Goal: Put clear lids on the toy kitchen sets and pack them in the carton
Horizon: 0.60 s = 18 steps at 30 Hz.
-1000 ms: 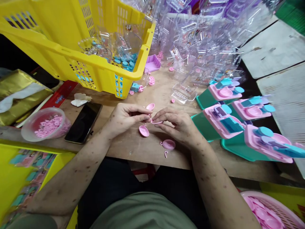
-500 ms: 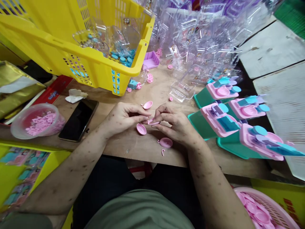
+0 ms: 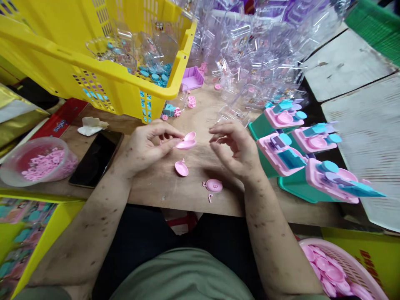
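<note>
Withdrawn from the pink dish [image 3: 186,144], the right hand [image 3: 234,146] hovers empty at right, fingers loosely curled, while the left hand [image 3: 153,143] pinches the dish's left end over the bench [image 3: 173,191], apparently leaving its bowl unobstructed, a loose dish [image 3: 181,169] lying nearer within easy reach.

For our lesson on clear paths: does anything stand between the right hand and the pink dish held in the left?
Nothing visible stands between the right hand and the pink dish in the left hand; another pink dish shows behind that one.
</note>
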Each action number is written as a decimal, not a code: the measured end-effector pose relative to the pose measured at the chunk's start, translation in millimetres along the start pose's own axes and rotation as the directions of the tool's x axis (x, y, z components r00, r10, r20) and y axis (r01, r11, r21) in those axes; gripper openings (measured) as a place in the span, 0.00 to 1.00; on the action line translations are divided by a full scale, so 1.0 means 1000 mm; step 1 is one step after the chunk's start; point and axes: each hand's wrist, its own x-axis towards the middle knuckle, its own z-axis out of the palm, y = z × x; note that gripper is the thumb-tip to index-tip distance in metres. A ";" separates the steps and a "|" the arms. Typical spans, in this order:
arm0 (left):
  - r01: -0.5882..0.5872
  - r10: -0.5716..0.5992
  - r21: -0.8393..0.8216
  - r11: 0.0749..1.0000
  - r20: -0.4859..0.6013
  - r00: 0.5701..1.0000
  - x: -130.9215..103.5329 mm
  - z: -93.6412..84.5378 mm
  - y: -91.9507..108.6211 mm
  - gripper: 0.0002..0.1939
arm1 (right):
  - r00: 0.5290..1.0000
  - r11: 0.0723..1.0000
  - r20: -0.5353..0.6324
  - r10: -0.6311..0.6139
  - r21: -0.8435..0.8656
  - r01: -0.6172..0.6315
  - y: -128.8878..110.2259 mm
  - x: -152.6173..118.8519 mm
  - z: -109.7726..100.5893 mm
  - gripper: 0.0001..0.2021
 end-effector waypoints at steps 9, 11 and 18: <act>-0.150 0.025 0.311 0.939 0.372 0.928 0.004 -0.039 0.006 0.14 | 0.949 0.894 0.288 0.126 -0.448 0.017 0.021 -0.001 0.027 0.22; -0.143 0.000 0.339 0.930 0.390 0.921 0.013 -0.035 0.011 0.15 | 0.936 0.883 0.313 0.161 -0.470 0.006 0.021 0.001 0.032 0.13; -0.100 -0.187 0.704 0.703 0.319 0.929 0.044 -0.010 0.013 0.11 | 0.980 0.944 0.172 0.094 -0.328 -0.033 0.023 0.004 0.025 0.09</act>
